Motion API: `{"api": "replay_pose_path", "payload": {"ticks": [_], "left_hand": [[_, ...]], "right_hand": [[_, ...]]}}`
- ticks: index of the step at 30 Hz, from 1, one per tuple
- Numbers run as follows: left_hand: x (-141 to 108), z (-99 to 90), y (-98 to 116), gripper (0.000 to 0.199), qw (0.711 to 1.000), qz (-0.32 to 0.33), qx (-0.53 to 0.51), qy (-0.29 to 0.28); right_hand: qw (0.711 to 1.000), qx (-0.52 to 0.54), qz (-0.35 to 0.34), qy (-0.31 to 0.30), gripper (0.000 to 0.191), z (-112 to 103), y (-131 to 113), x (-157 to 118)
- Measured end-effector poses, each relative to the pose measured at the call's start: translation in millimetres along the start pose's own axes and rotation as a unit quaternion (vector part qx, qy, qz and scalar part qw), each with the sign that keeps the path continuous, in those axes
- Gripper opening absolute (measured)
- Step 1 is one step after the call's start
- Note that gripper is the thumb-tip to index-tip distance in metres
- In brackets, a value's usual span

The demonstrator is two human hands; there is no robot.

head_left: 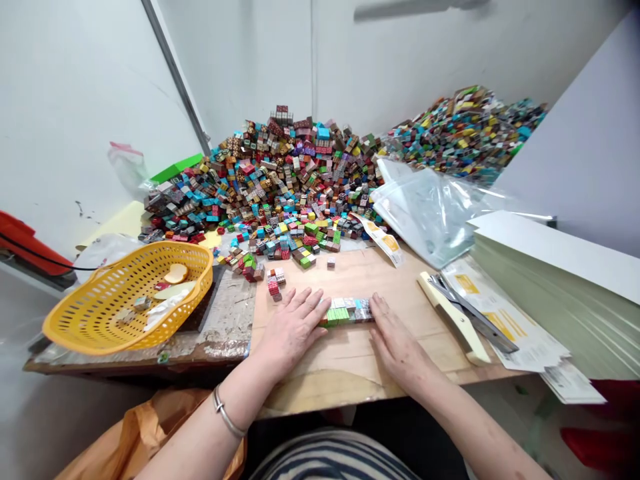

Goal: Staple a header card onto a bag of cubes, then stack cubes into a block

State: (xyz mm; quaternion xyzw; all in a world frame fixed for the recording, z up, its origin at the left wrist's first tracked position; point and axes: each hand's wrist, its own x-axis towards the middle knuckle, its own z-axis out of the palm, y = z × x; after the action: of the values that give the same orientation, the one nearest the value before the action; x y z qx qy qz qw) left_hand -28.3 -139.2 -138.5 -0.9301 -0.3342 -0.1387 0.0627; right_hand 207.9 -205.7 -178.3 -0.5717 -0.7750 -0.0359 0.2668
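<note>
A short row of small patterned blocks, green, white and grey, lies on the wooden board between my hands. My left hand rests palm down at the row's left end, fingers spread and partly over it. Against the right end are the fingertips of my right hand, its fingers stretched out with the thumb apart. Neither hand is wrapped round anything. A few loose blocks sit just beyond my left hand, and a single small block lies farther back on the board.
A big heap of blocks fills the back. At the left is a yellow basket with scraps. To the right lie a cream-handled tool, scissors, clear plastic bags, printed labels and stacked sheets.
</note>
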Motion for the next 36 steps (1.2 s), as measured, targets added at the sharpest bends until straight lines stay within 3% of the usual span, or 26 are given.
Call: {"api": "replay_pose_path", "payload": {"ticks": [8,13,16,20,24,27,31,36], "left_hand": [[0.4,-5.1,3.5,0.052,1.000,-0.002,-0.002,-0.005],[-0.5,-6.9,5.5,0.051,1.000,-0.014,-0.014,0.000],[-0.6,-7.0,5.5,0.050,0.999,-0.020,-0.026,0.005],[0.2,-5.8,5.2,0.049,0.999,-0.028,-0.040,0.012],[0.3,-3.1,3.8,0.051,0.998,-0.026,-0.053,0.017],[-0.9,-1.3,3.0,0.052,0.998,-0.024,-0.058,0.021],[-2.2,0.1,3.3,0.051,0.997,-0.033,-0.063,0.022],[-1.4,4.4,2.3,0.054,0.996,-0.035,-0.072,0.030]], "right_hand": [[0.997,-0.059,-0.042,0.013,0.073,8.5,0.9,-3.4],[0.995,-0.071,-0.033,0.062,0.060,2.7,8.2,3.8],[0.998,-0.026,-0.015,0.051,0.047,-9.6,8.8,32.3],[0.994,-0.014,0.065,-0.082,0.042,-14.7,2.1,98.3],[0.987,-0.047,0.108,-0.111,0.032,4.3,3.4,165.5],[0.978,-0.083,0.152,-0.118,0.029,24.2,12.0,201.0],[0.968,-0.108,0.186,-0.132,0.036,47.3,20.4,227.3],[0.963,-0.100,0.200,-0.149,0.033,62.2,23.0,236.7]]}}
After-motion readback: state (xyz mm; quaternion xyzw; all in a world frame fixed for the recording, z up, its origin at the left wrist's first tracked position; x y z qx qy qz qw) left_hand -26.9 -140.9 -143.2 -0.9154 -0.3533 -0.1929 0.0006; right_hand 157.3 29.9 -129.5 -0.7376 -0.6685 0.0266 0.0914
